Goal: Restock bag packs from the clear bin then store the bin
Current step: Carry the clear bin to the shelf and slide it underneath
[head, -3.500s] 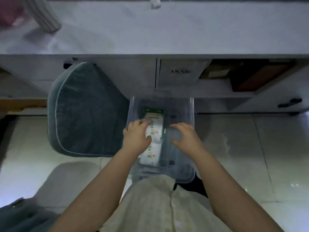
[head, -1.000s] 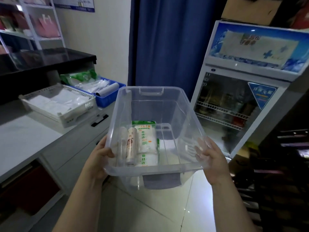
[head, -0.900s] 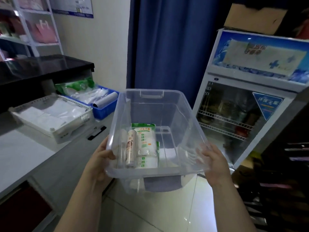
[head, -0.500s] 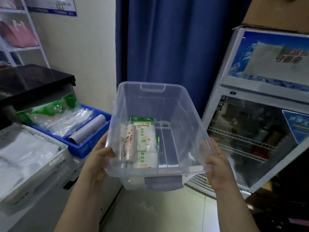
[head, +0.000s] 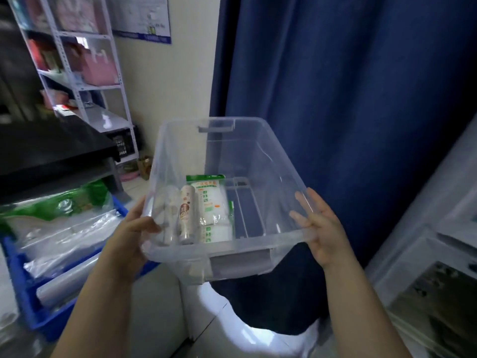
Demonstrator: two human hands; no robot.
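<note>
Blue curtain, white shelf rack — pink bags, wall poster, glass-door cooler

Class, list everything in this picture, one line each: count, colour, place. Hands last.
clear bin: one, transparent, centre, between both hands
bag packs: at least two, white and green, bin floor, left side
rolls: two, pale, beside the packs
crate: one, blue, lower left, holds plastic film
curtain: one, dark blue, behind bin
shelf rack: one, white, upper left
left hand: one, grips bin's left rim
right hand: one, fingers straight on bin's right wall
</note>
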